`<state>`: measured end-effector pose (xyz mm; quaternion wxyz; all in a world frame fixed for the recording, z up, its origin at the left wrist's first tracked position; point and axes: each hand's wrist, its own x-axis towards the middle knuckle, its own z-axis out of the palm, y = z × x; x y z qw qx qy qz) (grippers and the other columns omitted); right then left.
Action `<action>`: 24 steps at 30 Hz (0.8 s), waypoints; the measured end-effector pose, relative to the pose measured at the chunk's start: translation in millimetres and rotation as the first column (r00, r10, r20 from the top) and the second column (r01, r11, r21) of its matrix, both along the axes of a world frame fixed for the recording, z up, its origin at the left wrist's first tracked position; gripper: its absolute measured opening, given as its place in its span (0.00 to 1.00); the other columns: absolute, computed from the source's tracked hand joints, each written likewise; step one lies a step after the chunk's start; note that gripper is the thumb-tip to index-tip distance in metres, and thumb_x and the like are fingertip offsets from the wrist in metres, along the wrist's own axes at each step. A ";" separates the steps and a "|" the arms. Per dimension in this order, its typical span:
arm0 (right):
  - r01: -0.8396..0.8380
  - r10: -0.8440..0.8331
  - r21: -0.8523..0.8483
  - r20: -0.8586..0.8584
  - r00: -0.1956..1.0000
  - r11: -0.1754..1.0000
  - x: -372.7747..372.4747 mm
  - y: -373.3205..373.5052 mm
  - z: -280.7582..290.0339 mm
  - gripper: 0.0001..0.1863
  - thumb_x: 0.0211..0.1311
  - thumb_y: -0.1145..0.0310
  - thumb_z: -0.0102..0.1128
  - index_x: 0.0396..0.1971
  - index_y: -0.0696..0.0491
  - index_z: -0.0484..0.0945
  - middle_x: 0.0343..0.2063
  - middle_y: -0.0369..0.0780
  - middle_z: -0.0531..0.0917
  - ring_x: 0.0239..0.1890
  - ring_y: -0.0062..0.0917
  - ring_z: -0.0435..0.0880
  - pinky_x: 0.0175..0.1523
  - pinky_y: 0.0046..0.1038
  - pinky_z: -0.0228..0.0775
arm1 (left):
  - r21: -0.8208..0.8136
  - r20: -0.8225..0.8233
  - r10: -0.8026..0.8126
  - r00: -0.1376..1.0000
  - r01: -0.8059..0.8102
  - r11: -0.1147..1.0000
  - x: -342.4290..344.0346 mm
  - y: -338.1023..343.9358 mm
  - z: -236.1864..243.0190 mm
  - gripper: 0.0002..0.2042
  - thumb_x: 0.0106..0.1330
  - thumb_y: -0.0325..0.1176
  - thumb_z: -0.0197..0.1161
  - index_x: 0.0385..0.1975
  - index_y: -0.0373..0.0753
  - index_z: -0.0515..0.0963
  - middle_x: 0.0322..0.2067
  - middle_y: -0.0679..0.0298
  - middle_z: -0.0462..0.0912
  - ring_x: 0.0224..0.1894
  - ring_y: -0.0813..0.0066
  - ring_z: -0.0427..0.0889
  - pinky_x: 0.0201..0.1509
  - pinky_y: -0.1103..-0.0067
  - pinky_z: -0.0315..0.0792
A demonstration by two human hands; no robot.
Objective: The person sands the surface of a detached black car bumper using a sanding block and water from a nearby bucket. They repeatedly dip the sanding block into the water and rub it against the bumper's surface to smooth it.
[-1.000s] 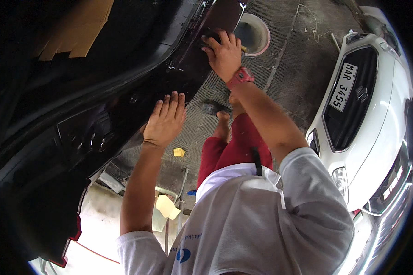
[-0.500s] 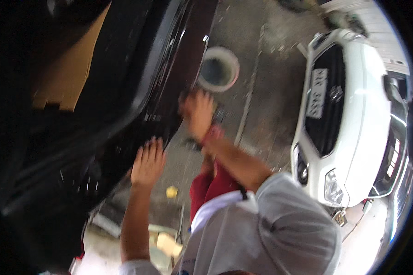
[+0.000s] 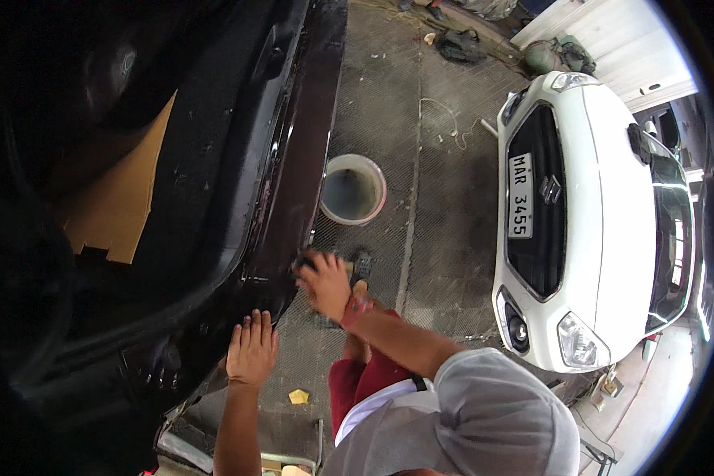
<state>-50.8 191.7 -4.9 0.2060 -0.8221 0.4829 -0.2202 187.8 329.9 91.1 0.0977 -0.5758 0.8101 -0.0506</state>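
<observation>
My left hand (image 3: 251, 353) rests flat on the dark car body (image 3: 289, 174), its fingers stretched out side by side near the lower corner of the sill. Farther along the sill's outer edge is my right hand (image 3: 324, 284), with its fingers bent and pressed against the panel. Something small and dark shows under its fingertips, too hidden and blurred to name. A red band circles my right wrist. Just beyond that hand, a round pale bucket (image 3: 379, 198) holding greyish liquid stands on the floor beside the sill.
A piece of cardboard (image 3: 123, 210) lies inside the dark car at the left. Across the textured floor on the right stands a white car (image 3: 611, 230), its front facing me. A small yellow scrap (image 3: 298, 397) lies near my feet. A dark bag (image 3: 460, 46) sits at the far end.
The view has shifted, so the bucket, both hands and the white car appear lower. My right hand remains at the sill edge and my left hand stays flat on the body.
</observation>
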 end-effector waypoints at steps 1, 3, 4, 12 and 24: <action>0.068 -0.083 -0.106 -0.153 0.985 0.992 -3.4 -29.5 -18.2 0.22 0.65 0.62 0.75 0.59 0.46 0.85 0.68 0.48 0.78 0.66 0.51 0.76 0.68 0.58 0.69 | 0.005 0.000 -0.007 1.000 0.007 1.000 -3.8 -6.3 2.7 0.27 0.85 0.50 0.59 0.77 0.42 0.78 0.72 0.59 0.83 0.72 0.64 0.83 0.81 0.62 0.69; 0.220 -0.246 -0.152 -0.182 0.952 0.964 3.1 -100.9 0.7 0.19 0.69 0.62 0.73 0.57 0.47 0.85 0.68 0.49 0.79 0.63 0.53 0.78 0.65 0.58 0.70 | 0.065 0.039 0.010 0.999 -0.013 0.998 -3.1 -5.7 11.3 0.27 0.86 0.50 0.59 0.77 0.43 0.77 0.73 0.60 0.83 0.72 0.64 0.82 0.82 0.62 0.68; 0.271 -0.285 -0.162 -0.075 0.956 0.949 4.4 -129.7 12.5 0.22 0.63 0.66 0.77 0.57 0.49 0.85 0.62 0.48 0.80 0.60 0.53 0.77 0.62 0.55 0.69 | 0.052 0.022 0.015 1.000 -0.016 0.999 -5.2 -8.8 10.7 0.27 0.86 0.50 0.59 0.77 0.44 0.77 0.73 0.61 0.83 0.72 0.65 0.82 0.82 0.62 0.68; -0.057 0.056 -0.073 -0.020 0.998 0.996 10.2 -20.6 13.9 0.22 0.63 0.65 0.77 0.58 0.42 0.88 0.63 0.46 0.81 0.59 0.47 0.79 0.64 0.53 0.70 | -0.022 0.057 0.012 0.998 -0.010 1.000 -2.5 -1.3 6.8 0.26 0.83 0.52 0.62 0.75 0.49 0.80 0.70 0.68 0.85 0.68 0.70 0.85 0.79 0.64 0.69; 0.004 -0.010 -0.075 -0.079 0.997 0.997 38.6 -42.8 20.9 0.18 0.64 0.63 0.77 0.54 0.41 0.90 0.63 0.42 0.82 0.60 0.44 0.80 0.61 0.49 0.71 | -0.056 0.056 -0.017 0.998 0.020 0.998 -0.9 -3.6 8.4 0.26 0.84 0.52 0.60 0.74 0.46 0.80 0.68 0.66 0.86 0.68 0.70 0.84 0.81 0.64 0.66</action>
